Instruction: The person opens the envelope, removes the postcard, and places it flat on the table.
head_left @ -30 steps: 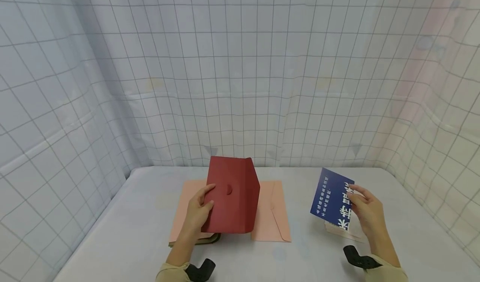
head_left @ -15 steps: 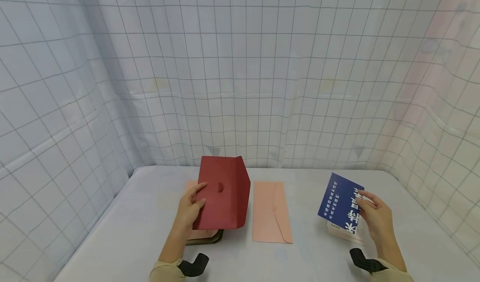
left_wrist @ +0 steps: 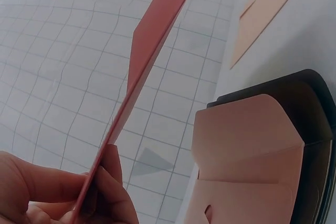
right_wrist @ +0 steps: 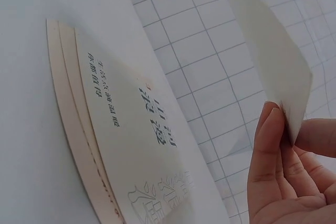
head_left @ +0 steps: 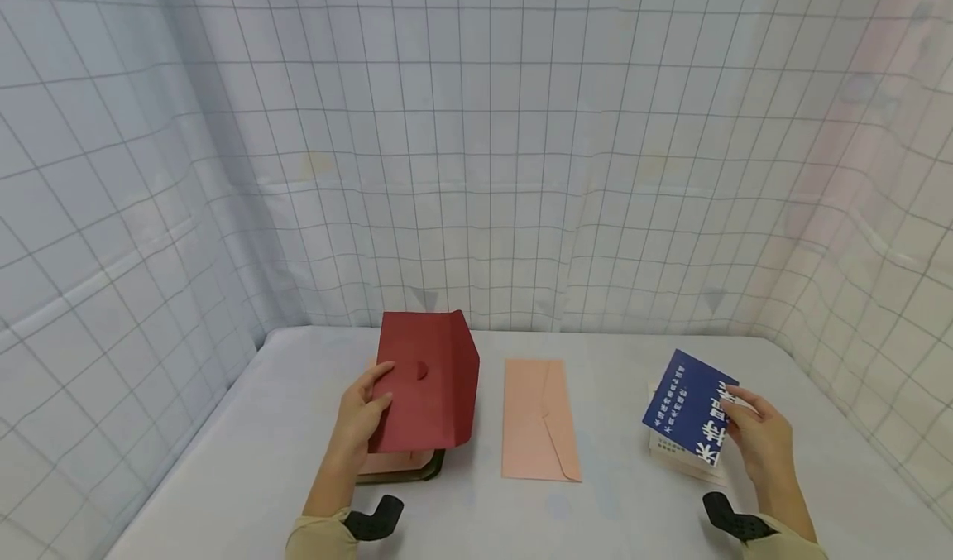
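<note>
My left hand (head_left: 359, 411) pinches a red envelope (head_left: 413, 411) by its left edge, thumb on one face and fingers on the other. Its flap (head_left: 465, 378) stands unfolded on the right side. Below it lies a stack of envelopes, a pink envelope (left_wrist: 247, 156) on top and dark green ones (left_wrist: 315, 124) under it. At the right, my right hand (head_left: 763, 440) pinches a blue card (head_left: 688, 407) with white characters by its right edge. In the right wrist view the card's pale back (right_wrist: 273, 56) shows, above a stack of printed cards (right_wrist: 126, 124).
A single pink envelope (head_left: 539, 419) lies on the white table (head_left: 610, 510) between the two hands. White cloth with a grid pattern (head_left: 476, 171) hangs behind the table and on both sides.
My left hand has moved left with the red envelope, baring more of the pink envelope in the middle. The right hand has shifted right and slightly lower with the blue card.
</note>
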`<state>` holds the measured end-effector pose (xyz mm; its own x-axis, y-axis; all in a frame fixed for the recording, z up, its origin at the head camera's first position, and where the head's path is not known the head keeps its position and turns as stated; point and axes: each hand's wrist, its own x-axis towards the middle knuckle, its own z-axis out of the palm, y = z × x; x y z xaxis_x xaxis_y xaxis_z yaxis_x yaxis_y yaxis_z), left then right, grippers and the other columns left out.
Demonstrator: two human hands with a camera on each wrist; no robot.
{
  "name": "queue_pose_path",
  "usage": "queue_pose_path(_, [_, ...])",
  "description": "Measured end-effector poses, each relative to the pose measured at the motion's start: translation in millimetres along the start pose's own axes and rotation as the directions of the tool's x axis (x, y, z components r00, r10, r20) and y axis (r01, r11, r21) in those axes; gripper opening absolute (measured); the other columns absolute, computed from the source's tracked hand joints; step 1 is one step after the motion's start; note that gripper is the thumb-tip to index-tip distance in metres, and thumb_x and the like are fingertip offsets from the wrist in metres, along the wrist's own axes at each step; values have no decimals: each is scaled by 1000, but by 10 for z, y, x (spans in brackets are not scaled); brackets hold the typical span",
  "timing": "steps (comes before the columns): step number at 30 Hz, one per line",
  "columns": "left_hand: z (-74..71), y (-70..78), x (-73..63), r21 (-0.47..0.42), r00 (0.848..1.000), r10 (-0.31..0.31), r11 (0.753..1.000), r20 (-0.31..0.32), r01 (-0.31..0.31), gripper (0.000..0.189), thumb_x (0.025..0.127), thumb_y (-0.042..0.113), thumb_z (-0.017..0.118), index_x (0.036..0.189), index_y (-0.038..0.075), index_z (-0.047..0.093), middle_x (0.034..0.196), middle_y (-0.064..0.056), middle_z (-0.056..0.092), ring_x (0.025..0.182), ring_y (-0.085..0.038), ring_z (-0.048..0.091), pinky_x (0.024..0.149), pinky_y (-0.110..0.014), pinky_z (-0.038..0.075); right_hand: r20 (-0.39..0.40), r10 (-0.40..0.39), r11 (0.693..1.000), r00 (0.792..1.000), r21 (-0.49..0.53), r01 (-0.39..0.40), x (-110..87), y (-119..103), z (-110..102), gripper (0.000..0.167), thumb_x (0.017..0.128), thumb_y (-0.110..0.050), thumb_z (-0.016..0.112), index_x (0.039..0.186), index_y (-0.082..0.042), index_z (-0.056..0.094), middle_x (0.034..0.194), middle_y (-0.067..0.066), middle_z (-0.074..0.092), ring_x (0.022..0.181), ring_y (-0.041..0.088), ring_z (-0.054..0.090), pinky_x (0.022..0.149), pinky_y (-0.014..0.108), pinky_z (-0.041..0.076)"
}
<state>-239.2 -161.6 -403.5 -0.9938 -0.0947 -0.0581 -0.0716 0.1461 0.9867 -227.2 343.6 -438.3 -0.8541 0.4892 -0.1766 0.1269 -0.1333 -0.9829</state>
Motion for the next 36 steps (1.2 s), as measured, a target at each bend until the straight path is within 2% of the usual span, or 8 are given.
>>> queue_pose_path(5, [-48, -32, 31, 11, 1000, -16, 1000, -18, 16, 49, 95, -1, 39, 143, 14, 37, 151, -18, 31, 127, -33, 37, 92, -40, 36, 6, 36, 995, 999, -93, -35, -58, -37, 0, 20, 92, -16, 55, 109, -27, 56, 67, -22, 60, 68, -5, 56, 64, 11, 48])
queue_pose_path(8, [-77, -23, 40, 16, 1000, -11, 1000, -27, 11, 50, 95, -2, 39, 143, 12, 36, 151, -20, 31, 128, -34, 35, 95, -43, 35, 19, 57, 990, 998, -132, -54, -24, -2, -24, 29, 93, -18, 54, 121, -20, 52, 68, -23, 59, 69, -5, 56, 65, 11, 48])
queue_pose_path(13, [-115, -20, 52, 8, 999, -3, 1000, -33, 3, 50, 95, -3, 38, 143, 8, 35, 151, -22, 28, 131, -35, 32, 99, -46, 31, 7, 82, 982, 997, -170, -79, 10, 57, -51, 36, 93, -21, 55, 128, -17, 49, 72, -24, 59, 70, -5, 55, 65, 11, 48])
queue_pose_path(20, [-179, -88, 66, 24, 997, -15, 1000, -74, 17, 50, 94, -4, 38, 143, 7, 36, 150, -23, 30, 132, -33, 29, 103, -45, 28, 10, 78, 982, 997, -174, -75, 28, 97, -53, 27, 92, -21, 56, 119, -22, 53, 69, -24, 58, 69, -4, 54, 64, 13, 48])
queue_pose_path(26, [-251, -154, 84, 56, 997, -16, 998, -75, 20, 51, 93, -5, 38, 142, 5, 35, 150, -24, 29, 132, -33, 29, 104, -45, 26, 11, 80, 978, 997, -195, -76, 43, 127, -58, 25, 91, -24, 60, 114, -22, 54, 70, -23, 57, 69, -3, 54, 64, 15, 48])
queue_pose_path(32, [-316, -216, 97, 85, 997, -27, 996, -79, 34, 51, 91, -6, 38, 142, 4, 36, 149, -25, 30, 129, -33, 30, 100, -42, 27, 32, 79, 972, 996, -223, -70, 48, 145, -61, 28, 92, -22, 58, 118, -18, 52, 71, -21, 58, 69, -2, 54, 64, 15, 48])
queue_pose_path(36, [-330, -225, 106, 92, 997, -31, 995, -74, 38, 52, 91, -6, 38, 142, 2, 35, 150, -27, 27, 130, -35, 27, 102, -46, 26, 34, 69, 966, 997, -253, -59, 57, 155, -60, 32, 91, -21, 57, 122, -13, 51, 71, -21, 58, 68, -2, 54, 63, 16, 48])
